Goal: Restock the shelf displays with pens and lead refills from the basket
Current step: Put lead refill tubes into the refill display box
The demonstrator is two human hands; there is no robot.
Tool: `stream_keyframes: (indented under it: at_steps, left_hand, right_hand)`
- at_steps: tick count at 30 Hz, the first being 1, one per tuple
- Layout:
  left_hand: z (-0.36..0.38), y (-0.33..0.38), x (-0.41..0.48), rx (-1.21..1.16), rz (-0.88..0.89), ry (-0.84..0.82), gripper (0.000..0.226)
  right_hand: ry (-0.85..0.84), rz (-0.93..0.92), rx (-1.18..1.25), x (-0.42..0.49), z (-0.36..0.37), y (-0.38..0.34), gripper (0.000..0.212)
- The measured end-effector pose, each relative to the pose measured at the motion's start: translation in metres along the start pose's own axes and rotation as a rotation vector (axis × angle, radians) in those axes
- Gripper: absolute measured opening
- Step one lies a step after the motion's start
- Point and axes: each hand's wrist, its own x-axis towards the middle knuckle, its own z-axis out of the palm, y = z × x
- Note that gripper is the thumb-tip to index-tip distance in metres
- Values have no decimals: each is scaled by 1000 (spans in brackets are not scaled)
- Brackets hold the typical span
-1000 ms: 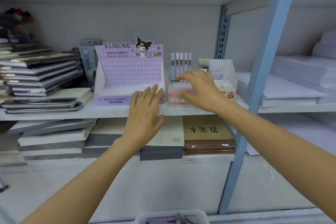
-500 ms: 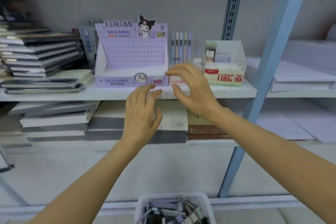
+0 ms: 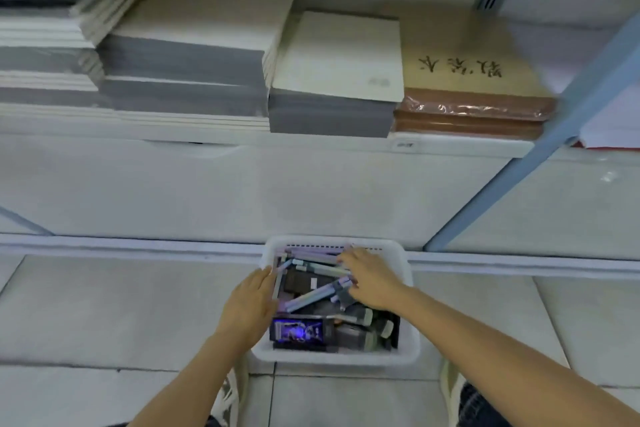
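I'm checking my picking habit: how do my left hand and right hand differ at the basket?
The left hand lies at the left rim of the basket, while the right hand is inside, over the pens. The left hand's fingers look straight; the right hand's fingers bend down onto the pens, though a grip is unclear. Both are bare and reach down to the white basket.

Grey and cream notebook stacks (image 3: 187, 59) fill the left and middle of the shelf (image 3: 277, 149). A cream-topped grey stack (image 3: 336, 80) touches a brown plastic-wrapped pack (image 3: 474, 111) at the right edge, beside a slanting blue post (image 3: 540, 163). Pale floor tiles (image 3: 104, 305) lie below.
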Motion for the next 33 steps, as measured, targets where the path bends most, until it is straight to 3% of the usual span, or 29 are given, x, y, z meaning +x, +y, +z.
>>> stream_keyframes:
  at_steps: [3, 10, 14, 17, 20, 22, 24, 28, 31, 33]
  left_hand:
    - [17, 1, -3, -34, 8, 12, 57]
    - [22, 7, 3, -120, 25, 172, 40]
    - [15, 22, 14, -215, 57, 235, 24]
    - [6, 44, 23, -621, -9, 153, 20]
    - [0, 72, 28, -1314, -134, -153, 19]
    - [2, 82, 30, -1553, -267, -111, 24]
    - [0, 78, 30, -1656, -400, -10, 24]
    - [4, 55, 27, -1637, -479, 50, 20]
    - [10, 53, 23, -1516, -540, -3, 19]
    - [15, 55, 22, -1396, -518, -91, 20]
  right_hand:
    - [-26, 140, -101, -2, 30, 28, 56]
    - [-26, 61, 91, 3, 27, 57, 38]
    - [194, 78, 401, 0, 16, 62, 33]
    - [264, 52, 555, -1, 6, 51, 31]
    - [71, -57, 521, -3, 11, 21, 35]
    - [-54, -106, 560, -4, 20, 5, 37]
    - [-65, -83, 610, -6, 23, 2, 33]
    - [71, 71, 259, -21, 32, 25, 40]
    - [5, -24, -70, -32, 55, 30, 65]
    - [32, -68, -226, -32, 70, 27, 62]
